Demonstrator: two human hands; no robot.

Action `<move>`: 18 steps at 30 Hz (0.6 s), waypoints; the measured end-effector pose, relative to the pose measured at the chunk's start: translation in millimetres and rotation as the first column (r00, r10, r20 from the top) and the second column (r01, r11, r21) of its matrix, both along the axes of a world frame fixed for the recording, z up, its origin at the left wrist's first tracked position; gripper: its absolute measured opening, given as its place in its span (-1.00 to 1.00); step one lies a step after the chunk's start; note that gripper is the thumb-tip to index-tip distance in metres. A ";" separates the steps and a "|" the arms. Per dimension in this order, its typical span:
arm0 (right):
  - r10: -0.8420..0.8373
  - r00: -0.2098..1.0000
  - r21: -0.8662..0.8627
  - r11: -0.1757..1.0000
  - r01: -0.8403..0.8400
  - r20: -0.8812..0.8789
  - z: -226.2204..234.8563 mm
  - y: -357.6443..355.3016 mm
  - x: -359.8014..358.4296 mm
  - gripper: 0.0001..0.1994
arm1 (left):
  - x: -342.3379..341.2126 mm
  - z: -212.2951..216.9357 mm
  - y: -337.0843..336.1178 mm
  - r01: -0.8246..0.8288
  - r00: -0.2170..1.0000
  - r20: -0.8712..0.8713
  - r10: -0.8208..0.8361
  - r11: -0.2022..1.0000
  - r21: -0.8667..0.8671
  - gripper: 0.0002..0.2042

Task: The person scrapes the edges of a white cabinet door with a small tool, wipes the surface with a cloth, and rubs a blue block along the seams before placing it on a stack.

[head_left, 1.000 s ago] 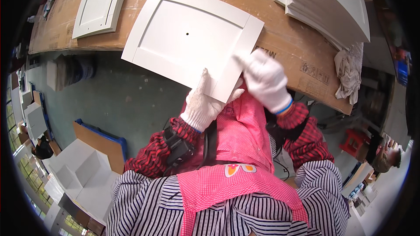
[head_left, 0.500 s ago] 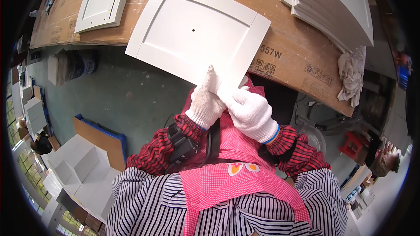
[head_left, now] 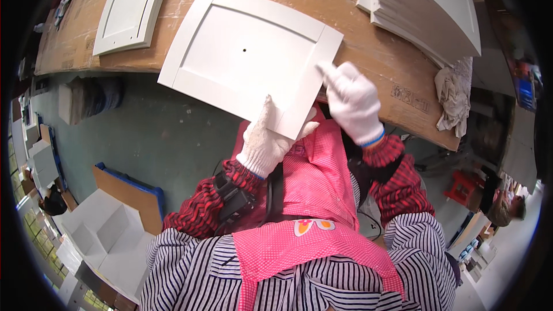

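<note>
A white framed panel [head_left: 247, 72], like a cabinet door or drawer front, has a recessed centre with one small dark hole. It lies partly on the cardboard-covered table, its near corner jutting over the edge towards me. My left hand [head_left: 262, 144], in a white knit glove, grips that corner, thumb on the top face and fingers underneath. At the panel's right edge is my gloved right hand [head_left: 354, 103], slightly blurred. Its fingers are curled, with one fingertip reaching onto the frame. Whatever it may hold is too small or hidden to make out.
The table [head_left: 397, 69] carries a stack of white panels [head_left: 426, 17] at right and more panels [head_left: 129, 8] at left. A crumpled white cloth [head_left: 453, 98] hangs by its right edge. White box-like pieces [head_left: 109, 233] stand lower left; a red stool [head_left: 462, 187] is lower right.
My right hand has gone from the near corner up along the panel's right edge. My left hand keeps its hold on the corner. The whole view has shifted slightly.
</note>
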State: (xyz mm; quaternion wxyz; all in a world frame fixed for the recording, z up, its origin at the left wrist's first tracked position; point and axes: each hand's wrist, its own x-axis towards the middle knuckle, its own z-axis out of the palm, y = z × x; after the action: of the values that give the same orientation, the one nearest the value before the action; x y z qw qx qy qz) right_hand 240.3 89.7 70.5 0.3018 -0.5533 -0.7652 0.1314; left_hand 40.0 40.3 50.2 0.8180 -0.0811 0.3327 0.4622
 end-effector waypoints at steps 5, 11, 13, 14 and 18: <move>-0.036 0.998 0.007 0.999 0.036 0.056 3.3 15.6 9.1 -0.74 | -12.3 -7.2 -3.3 0.054 0.996 0.075 -0.058 0.997 0.055 -0.36; 0.212 0.975 -0.040 0.976 -0.214 -0.059 1.2 -11.8 2.2 -0.64 | -38.7 -2.5 -7.6 0.194 0.980 -0.058 -0.191 0.980 0.044 -0.31; 0.018 0.989 0.017 1.000 -0.016 -0.150 -18.1 28.1 27.1 -0.71 | -39.3 -7.1 -6.4 0.215 0.975 -0.061 -0.212 0.975 0.060 -0.31; -0.069 0.992 0.043 0.996 0.074 -0.108 -17.8 37.7 31.9 -0.72 | -39.7 -6.1 -5.5 0.226 0.973 -0.067 -0.221 0.971 0.074 -0.30; -0.032 0.988 0.011 0.999 0.034 -0.153 -13.1 8.2 2.3 -0.66 | -35.1 -3.8 -3.0 0.210 0.976 -0.070 -0.207 0.977 0.034 -0.30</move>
State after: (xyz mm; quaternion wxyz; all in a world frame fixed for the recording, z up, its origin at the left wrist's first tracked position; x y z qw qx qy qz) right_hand 242.5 97.9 57.4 0.3656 -0.5519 -0.7315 0.1631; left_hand 4.9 37.3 46.4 0.8520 -0.0135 0.3567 0.3831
